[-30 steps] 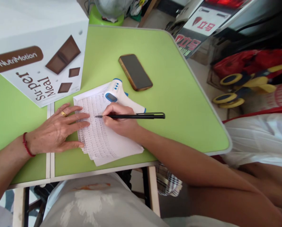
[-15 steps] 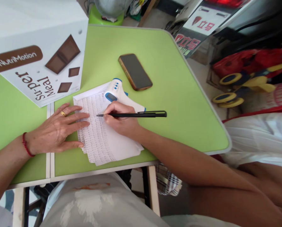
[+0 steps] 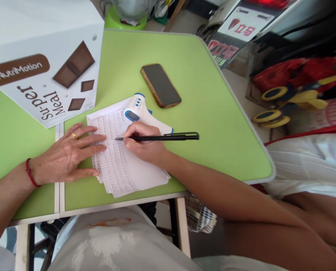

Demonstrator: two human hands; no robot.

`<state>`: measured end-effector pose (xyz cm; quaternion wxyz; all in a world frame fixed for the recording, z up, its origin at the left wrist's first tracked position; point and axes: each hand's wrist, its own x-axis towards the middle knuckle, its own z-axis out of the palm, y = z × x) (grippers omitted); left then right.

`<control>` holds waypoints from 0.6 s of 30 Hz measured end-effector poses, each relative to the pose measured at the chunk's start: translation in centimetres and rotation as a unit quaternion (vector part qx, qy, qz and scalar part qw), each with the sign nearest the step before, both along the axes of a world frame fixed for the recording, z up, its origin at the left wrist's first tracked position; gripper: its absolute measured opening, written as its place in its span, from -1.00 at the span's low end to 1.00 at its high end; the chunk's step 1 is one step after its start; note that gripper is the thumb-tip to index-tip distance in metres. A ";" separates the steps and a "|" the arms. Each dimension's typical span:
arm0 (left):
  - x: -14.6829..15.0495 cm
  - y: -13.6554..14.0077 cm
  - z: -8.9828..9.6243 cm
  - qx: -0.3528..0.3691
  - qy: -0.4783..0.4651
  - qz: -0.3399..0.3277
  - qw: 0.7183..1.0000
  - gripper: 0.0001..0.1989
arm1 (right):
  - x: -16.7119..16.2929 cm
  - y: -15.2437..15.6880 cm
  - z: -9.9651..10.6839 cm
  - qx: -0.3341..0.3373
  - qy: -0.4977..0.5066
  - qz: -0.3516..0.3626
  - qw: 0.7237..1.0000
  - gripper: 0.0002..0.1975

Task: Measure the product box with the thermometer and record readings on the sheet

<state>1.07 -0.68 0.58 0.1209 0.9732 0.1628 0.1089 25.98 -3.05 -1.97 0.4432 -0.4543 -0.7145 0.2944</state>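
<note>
My right hand [image 3: 143, 141] is closed around a black pen [image 3: 181, 137], its tip at the handwritten rows on the top sheet of paper [image 3: 145, 177]. Several sheets lie stacked askew, covered in small dense handwriting on the left part and blank on the right. My left hand [image 3: 69, 154], with a gold ring and a red bracelet, lies flat with fingers spread, its fingertips on the left edge of the sheets. Just beyond my right hand, a white and blue infrared thermometer [image 3: 145, 114] rests on the paper, its lower part partly hidden by the hand.
A smartphone [image 3: 161, 86] in a brown case lies on the green folding table [image 3: 213, 113]. At the left stands a large white box [image 3: 72, 34] printed with chocolate pieces. White fabric [image 3: 306, 162] is by the table's right edge. Beyond it is a yellow-wheeled object [image 3: 294, 101].
</note>
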 end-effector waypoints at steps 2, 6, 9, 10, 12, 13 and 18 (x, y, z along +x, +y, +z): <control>-0.1 0.0 0.0 -0.002 0.002 0.001 1.000 -0.45 | 0.0 0.0 -0.1 0.000 -0.007 0.000 1.000 -0.87; -0.1 0.0 -0.1 -0.002 0.005 0.002 1.000 -0.46 | 0.1 0.0 -0.5 0.011 0.007 -0.024 1.000 -0.90; 0.0 0.0 0.0 0.007 -0.002 -0.001 1.000 -0.48 | 0.3 0.3 -0.9 0.051 0.009 -0.029 0.998 -0.97; 0.1 0.0 0.1 0.015 -0.014 -0.005 1.000 -0.51 | 0.5 0.4 -0.9 0.076 -0.013 -0.022 0.997 -0.94; 0.0 -0.1 0.6 0.040 -0.056 -0.002 0.998 -0.60 | 0.9 0.6 -0.9 0.137 -0.089 -0.001 0.987 -0.87; -0.3 -0.1 0.9 0.063 -0.085 0.009 0.994 -0.63 | 1.2 0.7 -0.9 0.167 -0.135 0.010 0.977 -0.83; -2.7 0.4 2.1 0.296 -0.167 0.210 0.917 -0.54 | 2.5 1.1 -1.0 0.259 -0.312 0.038 0.913 -0.67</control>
